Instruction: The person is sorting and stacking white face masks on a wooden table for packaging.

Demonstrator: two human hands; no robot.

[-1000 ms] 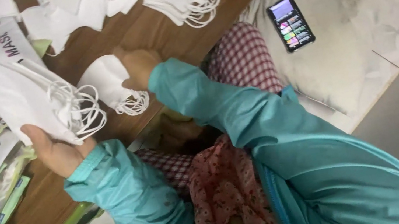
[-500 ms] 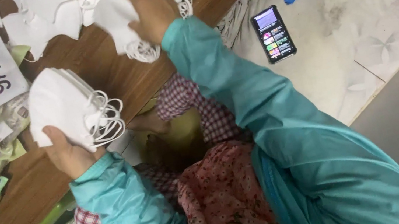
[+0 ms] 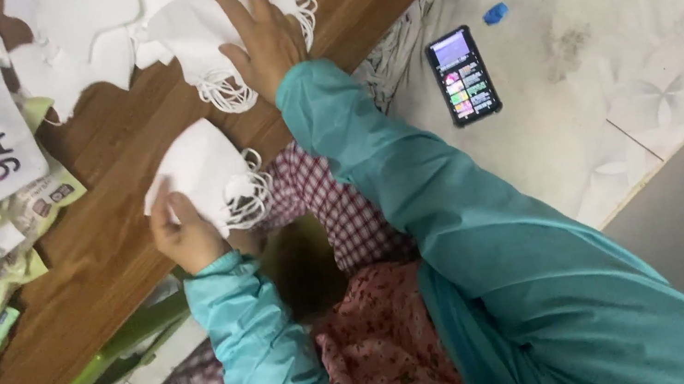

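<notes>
Mask stack (image 3: 203, 174) gripped in left fingers (image 3: 168, 215); right hand (image 3: 262, 33) flat on mask pile (image 3: 190, 22)

matt cloth masks (image 3: 201, 165), smooth wood table (image 3: 109, 252)

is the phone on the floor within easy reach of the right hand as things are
Probably yes: the right hand rests on face masks on the table, and bare floor lies around the phone.
</notes>
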